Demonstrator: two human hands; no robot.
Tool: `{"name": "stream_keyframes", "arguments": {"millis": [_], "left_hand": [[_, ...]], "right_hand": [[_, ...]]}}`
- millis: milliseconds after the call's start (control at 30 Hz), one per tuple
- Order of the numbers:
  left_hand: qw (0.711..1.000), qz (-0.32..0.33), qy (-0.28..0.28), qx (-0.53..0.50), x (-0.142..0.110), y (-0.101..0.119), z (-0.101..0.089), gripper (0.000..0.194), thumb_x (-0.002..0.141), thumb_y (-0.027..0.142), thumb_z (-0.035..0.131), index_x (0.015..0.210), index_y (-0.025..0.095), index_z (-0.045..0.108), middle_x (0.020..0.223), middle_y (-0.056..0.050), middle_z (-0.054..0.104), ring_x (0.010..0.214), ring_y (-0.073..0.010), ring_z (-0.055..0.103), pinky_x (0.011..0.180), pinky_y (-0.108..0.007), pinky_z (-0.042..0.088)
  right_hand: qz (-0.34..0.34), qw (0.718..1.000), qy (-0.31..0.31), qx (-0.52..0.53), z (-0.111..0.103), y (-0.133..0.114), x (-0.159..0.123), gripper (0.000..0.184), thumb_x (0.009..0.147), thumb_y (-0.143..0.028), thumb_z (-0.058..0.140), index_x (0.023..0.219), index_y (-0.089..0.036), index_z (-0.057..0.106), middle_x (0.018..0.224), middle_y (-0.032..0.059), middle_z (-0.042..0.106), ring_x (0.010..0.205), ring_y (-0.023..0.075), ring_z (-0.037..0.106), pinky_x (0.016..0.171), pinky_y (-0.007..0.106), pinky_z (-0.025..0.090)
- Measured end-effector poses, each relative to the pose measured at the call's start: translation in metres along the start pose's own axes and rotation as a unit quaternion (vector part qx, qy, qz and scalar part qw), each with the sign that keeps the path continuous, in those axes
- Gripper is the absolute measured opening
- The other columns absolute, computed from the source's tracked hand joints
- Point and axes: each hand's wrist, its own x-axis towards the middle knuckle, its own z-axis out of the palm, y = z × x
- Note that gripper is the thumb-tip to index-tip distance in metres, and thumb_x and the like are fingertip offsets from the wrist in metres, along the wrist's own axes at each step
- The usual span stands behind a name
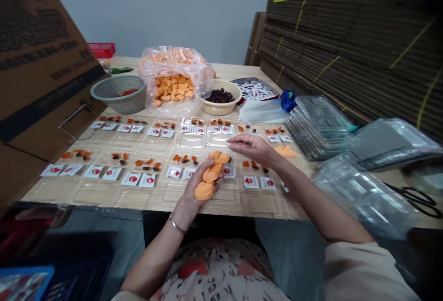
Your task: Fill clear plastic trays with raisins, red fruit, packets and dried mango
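My left hand [192,191] is closed around several flat, oval orange pieces [209,175], stacked along the fingers and palm. Beyond it, my right hand [249,147] hovers above the clear plastic trays with its fingers stretched to the left; nothing shows in them. Two rows of these clear trays [194,140] lie on the table. Their compartments hold small orange and dark dried pieces [185,159] and white sachets with a red print [173,172]. More orange ovals [285,151] lie in a tray at the right end of the back row.
At the back stand a grey basket [117,100], an opened bag of orange ovals [175,91], a cream bowl of dark pieces [219,107] and a tray of sachets [254,89]. Stacked clear trays [321,121] and scissors [415,199] lie right. A cardboard box [41,79] borders the left.
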Motion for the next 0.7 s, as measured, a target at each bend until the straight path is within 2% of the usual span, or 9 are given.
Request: {"name": "stream_keyframes", "arguments": {"millis": [100,167,267,333,400,467,533,700], "left_hand": [[0.998,0.015,0.036,0.046,0.003,-0.004,0.002,0.023,0.081,0.025,0.065,0.101,0.015,0.058,0.079,-0.001,0.062,0.056,-0.0102,0.061,0.033,-0.014,0.043],[0.996,0.013,0.053,0.065,0.003,-0.005,0.002,0.024,0.082,0.026,0.065,0.102,0.016,0.057,0.077,-0.001,0.061,0.055,-0.0106,0.061,0.033,-0.015,0.044],[0.997,0.000,0.043,0.059,-0.003,-0.003,-0.004,0.032,0.084,0.027,0.064,0.113,0.017,0.055,0.084,-0.002,0.063,0.056,-0.0098,0.060,0.033,-0.014,0.044],[0.999,-0.003,0.021,0.040,-0.008,-0.001,-0.010,0.039,0.086,0.028,0.062,0.123,0.019,0.054,0.097,-0.005,0.066,0.058,-0.0091,0.061,0.034,-0.014,0.044],[1.000,0.001,0.011,0.021,-0.013,0.002,-0.017,0.041,0.087,0.027,0.059,0.127,0.019,0.053,0.109,-0.007,0.065,0.060,-0.0086,0.060,0.034,-0.014,0.044],[1.000,0.006,0.016,0.008,-0.017,0.004,-0.022,0.040,0.088,0.026,0.057,0.127,0.019,0.054,0.112,-0.008,0.066,0.060,-0.0085,0.060,0.034,-0.013,0.044],[1.000,0.010,0.024,-0.002,-0.020,0.006,-0.023,0.039,0.088,0.024,0.057,0.126,0.018,0.055,0.109,-0.009,0.066,0.060,-0.0089,0.060,0.033,-0.013,0.043],[0.999,0.012,0.030,-0.019,-0.025,0.010,-0.020,0.040,0.087,0.022,0.057,0.126,0.017,0.057,0.107,-0.010,0.067,0.057,-0.0090,0.059,0.031,-0.014,0.042]], "right_hand": [[-0.120,0.992,-0.012,0.039,0.015,-0.035,-0.008,0.025,0.086,-0.038,0.063,0.098,-0.017,0.071,0.090,0.0054,0.067,0.073,0.0143,0.057,0.066,0.028,0.047],[-0.129,0.991,-0.016,0.032,0.022,-0.045,-0.010,0.015,0.085,-0.029,0.061,0.087,-0.017,0.070,0.080,0.0031,0.064,0.069,0.0132,0.054,0.063,0.027,0.045],[-0.044,0.993,-0.007,0.109,0.024,-0.036,-0.003,0.013,0.082,-0.028,0.060,0.080,-0.017,0.065,0.070,0.0000,0.060,0.060,0.0114,0.052,0.056,0.024,0.043],[0.034,0.981,0.031,0.187,0.021,-0.018,0.009,0.016,0.080,-0.033,0.062,0.082,-0.017,0.063,0.067,-0.0013,0.060,0.056,0.0107,0.052,0.054,0.023,0.044],[0.098,0.969,0.083,0.213,0.018,0.003,0.025,0.018,0.078,-0.034,0.064,0.084,-0.017,0.060,0.067,-0.0015,0.061,0.055,0.0105,0.054,0.056,0.024,0.047],[0.151,0.966,0.121,0.172,0.017,0.023,0.042,0.015,0.078,-0.031,0.063,0.084,-0.017,0.059,0.066,-0.0013,0.062,0.054,0.0104,0.055,0.058,0.023,0.049],[0.186,0.967,0.133,0.115,0.020,0.038,0.057,0.011,0.080,-0.027,0.060,0.082,-0.017,0.057,0.065,-0.0009,0.062,0.054,0.0106,0.056,0.058,0.022,0.050],[0.198,0.974,0.108,0.018,0.030,0.057,0.077,0.012,0.078,-0.020,0.061,0.068,-0.016,0.058,0.055,-0.0004,0.059,0.058,0.0144,0.059,0.059,0.023,0.049]]}}
